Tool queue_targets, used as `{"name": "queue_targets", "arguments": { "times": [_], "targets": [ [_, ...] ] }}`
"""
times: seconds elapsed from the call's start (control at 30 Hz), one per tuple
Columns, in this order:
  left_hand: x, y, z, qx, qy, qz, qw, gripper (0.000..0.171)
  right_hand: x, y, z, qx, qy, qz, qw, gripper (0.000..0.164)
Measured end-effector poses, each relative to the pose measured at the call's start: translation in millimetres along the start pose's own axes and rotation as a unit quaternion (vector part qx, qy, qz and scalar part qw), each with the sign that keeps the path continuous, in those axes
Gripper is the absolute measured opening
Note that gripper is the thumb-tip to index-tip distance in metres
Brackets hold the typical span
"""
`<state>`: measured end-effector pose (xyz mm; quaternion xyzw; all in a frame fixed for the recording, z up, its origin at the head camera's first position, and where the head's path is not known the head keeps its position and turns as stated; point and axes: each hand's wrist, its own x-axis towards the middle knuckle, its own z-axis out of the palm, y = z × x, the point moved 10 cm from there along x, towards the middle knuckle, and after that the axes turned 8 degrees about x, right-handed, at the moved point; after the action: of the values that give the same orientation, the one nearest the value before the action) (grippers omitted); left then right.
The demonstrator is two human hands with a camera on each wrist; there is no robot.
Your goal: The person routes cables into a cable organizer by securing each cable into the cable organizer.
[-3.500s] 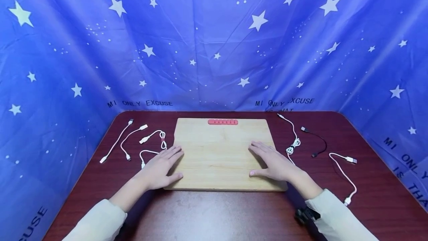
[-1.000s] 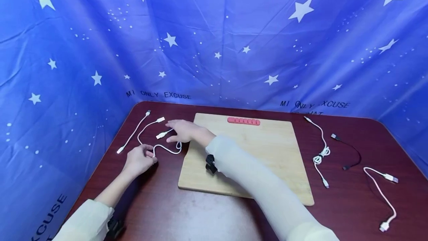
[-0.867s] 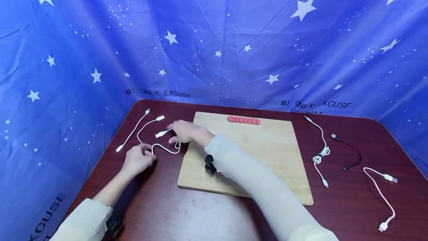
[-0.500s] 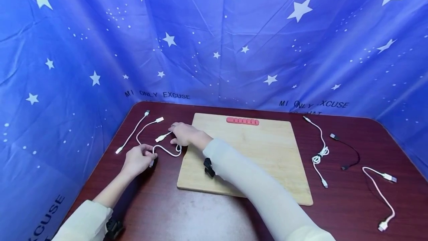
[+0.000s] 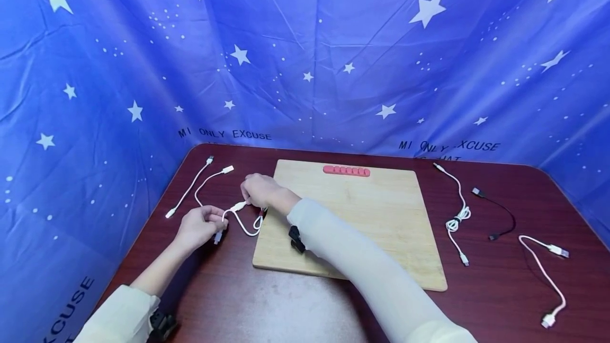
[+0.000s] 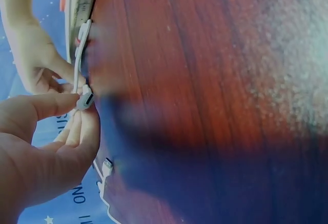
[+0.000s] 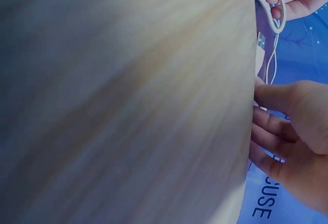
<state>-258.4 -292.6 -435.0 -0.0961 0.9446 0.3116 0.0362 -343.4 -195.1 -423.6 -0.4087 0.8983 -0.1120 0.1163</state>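
Observation:
In the head view my left hand (image 5: 200, 226) pinches one end of a white USB cable (image 5: 245, 230) at the table's left side. The left wrist view shows that end, a small connector (image 6: 85, 100), between thumb and fingers. Beside the wooden board's left edge, my right hand (image 5: 264, 192) pinches the same cable by its other end. A white USB plug (image 5: 239, 206) points from those fingers toward my left hand. In the right wrist view the plug (image 7: 260, 55) shows just past the thumb. The cable's looped middle, with a dark red tie, hangs or lies between the hands.
The wooden board (image 5: 352, 226) lies mid-table with a red slotted cable holder (image 5: 346, 171) at its far edge. Two white cables (image 5: 188, 189) lie far left. Right of the board are a bundled white cable (image 5: 457, 218), a black cable (image 5: 507, 213) and another white cable (image 5: 543, 266).
Both hands have left the board for the cable at left, the right arm crossing over the board. Within the last half second the plug under my right hand has come nearer my left hand.

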Motion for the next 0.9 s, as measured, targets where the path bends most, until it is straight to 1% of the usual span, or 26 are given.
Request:
{"name": "queue_targets", "arguments": {
  "times": [0.03, 0.1, 0.23, 0.33, 0.43, 0.5, 0.63, 0.7, 0.73, 0.77, 0.8, 0.83, 0.87, 0.9],
  "targets": [
    [-0.1, 0.8, -0.1, -0.003, -0.003, 0.002, 1.0000, 0.021, -1.0, 0.6, -1.8, 0.010, 0.005, 0.002, 1.000, 0.012],
    [-0.9, 2.5, -1.0, -0.011, -0.006, 0.007, 0.9999, 0.021, -2.7, 1.9, -3.9, 0.027, 0.008, 0.005, 1.000, 0.014],
    [-2.7, 2.7, -1.0, -0.059, -0.019, 0.006, 0.9980, 0.024, -5.2, 4.4, -9.2, 0.074, 0.023, 0.012, 0.997, 0.010],
    [-4.9, 4.0, 2.0, -0.123, -0.041, 0.006, 0.9915, 0.029, -7.6, 6.2, -13.9, 0.111, 0.031, 0.017, 0.993, 0.013],
    [-7.5, 7.9, 4.4, -0.169, -0.065, 0.015, 0.9833, 0.032, -11.8, 10.6, -20.3, 0.146, 0.034, 0.027, 0.988, 0.017],
    [-9.1, 11.2, 3.8, -0.182, -0.074, 0.022, 0.9803, 0.032, -15.6, 15.3, -25.7, 0.171, 0.037, 0.034, 0.984, 0.019],
    [-12.2, 11.7, -1.6, -0.189, -0.070, 0.007, 0.9795, 0.033, -23.3, 24.6, -34.8, 0.228, 0.048, 0.032, 0.972, 0.017],
    [-13.8, 10.8, -4.5, -0.198, -0.064, -0.007, 0.9781, 0.033, -27.7, 30.1, -38.1, 0.270, 0.053, 0.034, 0.961, 0.015],
    [-14.8, 11.1, -5.7, -0.203, -0.064, -0.010, 0.9770, 0.033, -30.6, 33.3, -39.7, 0.294, 0.054, 0.038, 0.953, 0.015],
    [-15.8, 11.6, -6.9, -0.207, -0.062, -0.012, 0.9764, 0.033, -33.5, 37.4, -40.9, 0.325, 0.053, 0.046, 0.943, 0.015],
    [-16.9, 11.8, -8.3, -0.207, -0.060, -0.015, 0.9763, 0.034, -36.6, 42.4, -42.0, 0.359, 0.053, 0.058, 0.930, 0.015],
    [-17.9, 11.9, -9.8, -0.204, -0.056, -0.018, 0.9772, 0.034, -39.8, 47.7, -42.0, 0.405, 0.050, 0.072, 0.910, 0.018],
    [-19.0, 12.2, -11.3, -0.198, -0.053, -0.020, 0.9786, 0.034, -43.5, 53.7, -41.9, 0.452, 0.045, 0.089, 0.886, 0.021],
    [-20.2, 12.7, -12.4, -0.194, -0.052, -0.021, 0.9795, 0.034, -47.4, 60.2, -42.2, 0.499, 0.044, 0.106, 0.859, 0.024]
  ]
}}
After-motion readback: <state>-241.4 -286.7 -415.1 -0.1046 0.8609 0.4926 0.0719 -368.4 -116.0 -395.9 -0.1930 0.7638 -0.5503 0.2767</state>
